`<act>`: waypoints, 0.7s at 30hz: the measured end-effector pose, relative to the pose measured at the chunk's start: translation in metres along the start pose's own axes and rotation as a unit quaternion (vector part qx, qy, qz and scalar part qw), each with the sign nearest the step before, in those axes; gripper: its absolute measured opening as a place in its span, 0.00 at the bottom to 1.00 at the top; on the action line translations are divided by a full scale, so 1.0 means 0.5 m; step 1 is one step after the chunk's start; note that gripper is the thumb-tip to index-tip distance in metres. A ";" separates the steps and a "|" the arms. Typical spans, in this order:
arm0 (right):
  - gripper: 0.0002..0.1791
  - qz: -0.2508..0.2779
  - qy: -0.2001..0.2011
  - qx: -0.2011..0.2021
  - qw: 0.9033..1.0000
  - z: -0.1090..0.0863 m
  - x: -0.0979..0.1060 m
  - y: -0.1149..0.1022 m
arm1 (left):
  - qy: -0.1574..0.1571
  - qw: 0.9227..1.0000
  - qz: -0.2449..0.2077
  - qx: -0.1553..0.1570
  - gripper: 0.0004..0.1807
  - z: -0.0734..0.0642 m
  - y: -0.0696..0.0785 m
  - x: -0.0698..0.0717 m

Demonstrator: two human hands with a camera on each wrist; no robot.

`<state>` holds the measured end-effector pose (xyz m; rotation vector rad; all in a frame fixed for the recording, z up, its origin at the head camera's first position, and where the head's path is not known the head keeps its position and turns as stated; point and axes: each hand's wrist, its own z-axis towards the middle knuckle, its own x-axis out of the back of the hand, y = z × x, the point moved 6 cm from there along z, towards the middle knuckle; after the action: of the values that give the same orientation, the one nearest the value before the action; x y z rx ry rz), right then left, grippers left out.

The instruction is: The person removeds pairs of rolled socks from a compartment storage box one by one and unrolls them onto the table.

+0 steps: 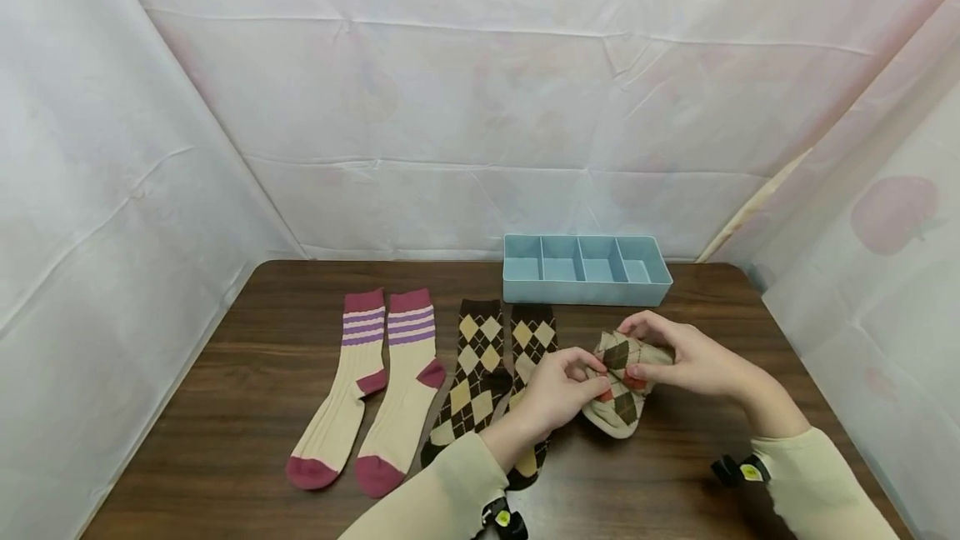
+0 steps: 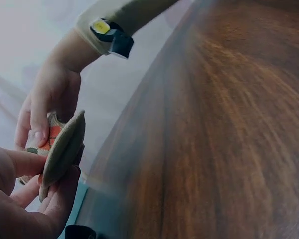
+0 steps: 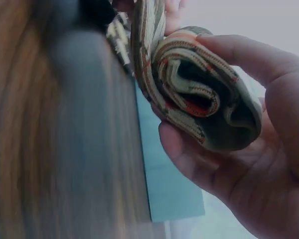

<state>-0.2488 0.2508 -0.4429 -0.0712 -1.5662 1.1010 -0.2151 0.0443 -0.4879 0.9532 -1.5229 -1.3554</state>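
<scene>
A pair of beige argyle socks [image 1: 624, 402], with orange and dark green diamonds, is partly rolled up between both hands above the table's right half. My left hand [image 1: 557, 390] pinches its flat, unrolled end between thumb and fingers. My right hand [image 1: 686, 357] grips the rolled part; in the right wrist view the spiral layers of the roll [image 3: 199, 89] show between thumb and fingers. From the left wrist view, the cuff-like pale edge [image 2: 65, 149] stands on its side in the left fingers.
Two cream socks [image 1: 397, 407] with maroon toes lie flat at left. Two brown-and-yellow argyle socks [image 1: 474, 357] lie beside them, partly behind the left arm. A blue divided box [image 1: 585, 292] stands at the table's back edge.
</scene>
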 end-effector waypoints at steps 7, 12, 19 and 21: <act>0.25 0.024 -0.014 0.008 1.000 -0.022 0.008 0.009 | -0.003 0.998 0.065 -0.006 0.06 -0.004 0.003 -0.024; 0.25 0.057 -0.031 0.002 0.998 -0.031 -0.003 0.024 | 0.005 0.996 0.084 0.002 0.06 -0.012 -0.007 -0.035; 0.24 0.104 -0.060 0.003 0.993 -0.043 -0.027 0.043 | 0.015 0.994 0.108 0.018 0.05 -0.028 -0.023 -0.049; 0.24 0.108 -0.062 0.003 0.992 -0.046 -0.031 0.046 | 0.019 0.993 0.113 0.022 0.05 -0.031 -0.027 -0.052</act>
<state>-0.2367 0.2681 -0.4723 -0.1760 -1.6947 1.3002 -0.1920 0.0619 -0.5036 0.8018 -1.5861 -1.1411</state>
